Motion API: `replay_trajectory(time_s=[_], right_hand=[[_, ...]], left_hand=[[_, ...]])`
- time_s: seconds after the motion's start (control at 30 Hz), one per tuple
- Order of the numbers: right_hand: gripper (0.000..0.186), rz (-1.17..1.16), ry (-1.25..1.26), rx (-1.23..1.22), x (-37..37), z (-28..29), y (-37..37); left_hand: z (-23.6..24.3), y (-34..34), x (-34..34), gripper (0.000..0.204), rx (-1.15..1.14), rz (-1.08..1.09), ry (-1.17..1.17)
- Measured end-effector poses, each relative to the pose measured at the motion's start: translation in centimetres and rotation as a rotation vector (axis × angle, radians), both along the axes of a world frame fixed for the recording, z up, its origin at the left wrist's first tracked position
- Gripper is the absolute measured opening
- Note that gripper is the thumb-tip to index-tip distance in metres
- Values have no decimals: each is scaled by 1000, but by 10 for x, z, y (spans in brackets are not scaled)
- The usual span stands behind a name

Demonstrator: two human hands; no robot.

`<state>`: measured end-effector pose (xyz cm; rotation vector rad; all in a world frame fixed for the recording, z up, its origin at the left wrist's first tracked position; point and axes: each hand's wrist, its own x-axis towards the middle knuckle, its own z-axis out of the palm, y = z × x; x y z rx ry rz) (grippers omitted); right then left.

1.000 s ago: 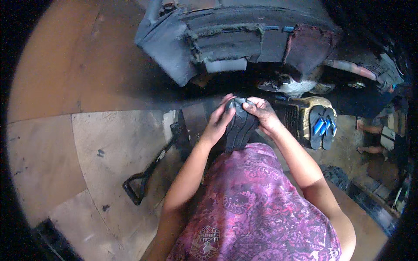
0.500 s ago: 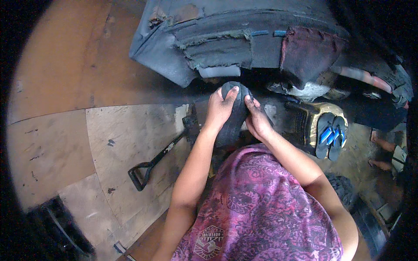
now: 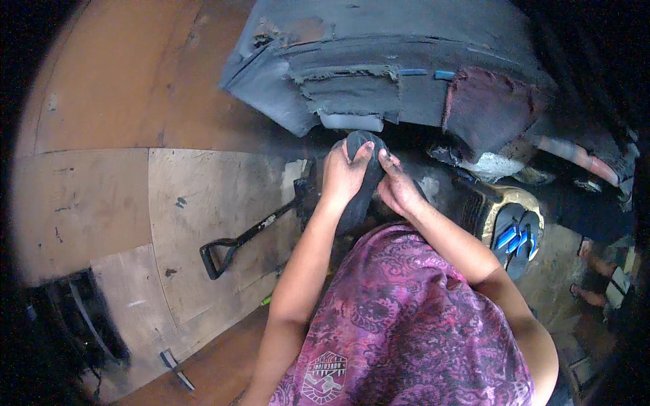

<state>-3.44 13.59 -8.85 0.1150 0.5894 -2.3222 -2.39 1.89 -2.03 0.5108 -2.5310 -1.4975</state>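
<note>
Between my two hands is a black sole (image 3: 359, 139), its rounded end pointing away from me; its lower part merges with the dark cloth over my lap. My left hand (image 3: 342, 177) grips its left side, thumb laid across the top near the rounded end. On the opposite edge my right hand (image 3: 399, 187) is closed, thumb up and fingers curled beneath. Both hands have dark smudges. Just beyond them hangs the front of a worn, dark-covered workbench (image 3: 352, 91) with ragged cloth patches.
To the right, black flip-flops with blue straps (image 3: 506, 215) rest on a beige-rimmed stool-like thing (image 3: 484, 206). A black D-shaped handle on a shaft (image 3: 233, 245) lies at left over floor boards (image 3: 203, 183). Another person's feet (image 3: 589, 296) show at far right.
My view has shifted a little, so the bench and flip-flops sit lower and further right in it. Both hands keep their hold on the sole, with only slight finger movement.
</note>
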Motion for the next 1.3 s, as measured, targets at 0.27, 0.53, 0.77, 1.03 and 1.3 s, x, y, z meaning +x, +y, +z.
replay_trajectory(time_s=[0.27, 0.53, 0.77, 1.03, 1.3], right_hand=[[35, 156, 163, 116, -30, 3, 1], [39, 246, 426, 645, -47, 19, 25], [41, 171, 676, 837, -26, 58, 24], [39, 34, 578, 1069, -7, 72, 3], [42, -195, 571, 1162, 31, 80, 12]], left_hand=[[1, -1, 14, 22, 190, 174, 32], [-13, 6, 27, 24, 867, 227, 114], [-44, -17, 6, 21, 1334, 198, 52], [-55, -27, -2, 18, 1470, 122, -44], [-36, -22, -5, 18, 1439, -95, -98]])
